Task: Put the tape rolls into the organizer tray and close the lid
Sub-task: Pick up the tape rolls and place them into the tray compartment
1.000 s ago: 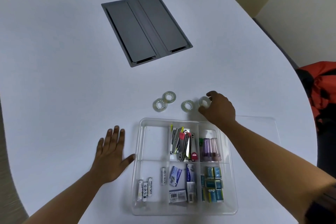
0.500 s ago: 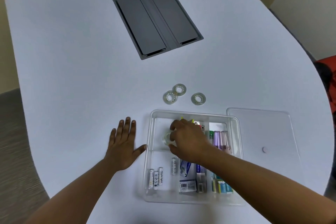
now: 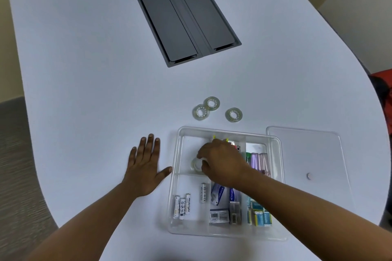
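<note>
Right hand point(image 3: 222, 163) has its grip pinched on a tape roll point(image 3: 196, 164), low in the empty far-left compartment of the clear tray point(image 3: 176, 178); whether the roll already rests on the floor I cannot tell. Left hand point(image 3: 146, 167) lies flat and open on the tabletop point(image 3: 84, 70), its thumb touching the tray's left wall. Three more rolls point(image 3: 233, 115) lie flat beyond the tray's far edge, nearer the right hand. Its lid point(image 3: 307, 154) lies flat against the tray's right side.
</note>
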`<action>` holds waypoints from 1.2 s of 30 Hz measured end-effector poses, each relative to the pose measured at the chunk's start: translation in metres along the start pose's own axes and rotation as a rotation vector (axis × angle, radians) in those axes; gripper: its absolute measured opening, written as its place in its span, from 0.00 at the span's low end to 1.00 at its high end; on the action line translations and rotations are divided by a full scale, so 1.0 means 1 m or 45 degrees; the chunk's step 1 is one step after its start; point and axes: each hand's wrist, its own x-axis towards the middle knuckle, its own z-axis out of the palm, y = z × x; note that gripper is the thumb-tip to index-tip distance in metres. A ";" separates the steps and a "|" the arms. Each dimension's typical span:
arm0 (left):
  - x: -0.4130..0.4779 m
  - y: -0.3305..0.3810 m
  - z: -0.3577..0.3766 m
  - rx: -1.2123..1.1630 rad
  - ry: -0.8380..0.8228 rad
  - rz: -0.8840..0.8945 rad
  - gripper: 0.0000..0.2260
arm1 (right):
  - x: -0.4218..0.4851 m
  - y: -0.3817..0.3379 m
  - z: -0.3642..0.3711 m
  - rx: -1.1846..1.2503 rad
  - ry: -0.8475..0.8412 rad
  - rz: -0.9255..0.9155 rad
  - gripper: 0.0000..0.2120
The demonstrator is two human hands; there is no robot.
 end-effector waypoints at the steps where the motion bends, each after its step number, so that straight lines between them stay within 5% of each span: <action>1: 0.000 0.000 0.000 0.002 0.003 0.000 0.47 | 0.001 0.003 -0.006 0.077 0.075 0.016 0.13; 9: 0.000 -0.002 0.005 0.003 0.037 -0.006 0.47 | 0.032 0.071 -0.053 0.268 0.451 0.436 0.11; 20: 0.001 -0.002 0.006 0.048 0.037 -0.012 0.46 | 0.060 0.121 -0.041 0.208 0.242 0.743 0.31; 31: 0.000 0.001 0.000 0.012 0.024 -0.014 0.48 | 0.036 0.079 -0.048 0.414 0.631 0.568 0.15; 36: 0.000 -0.001 0.003 0.012 0.049 -0.006 0.46 | 0.008 0.033 -0.028 0.448 0.475 0.271 0.10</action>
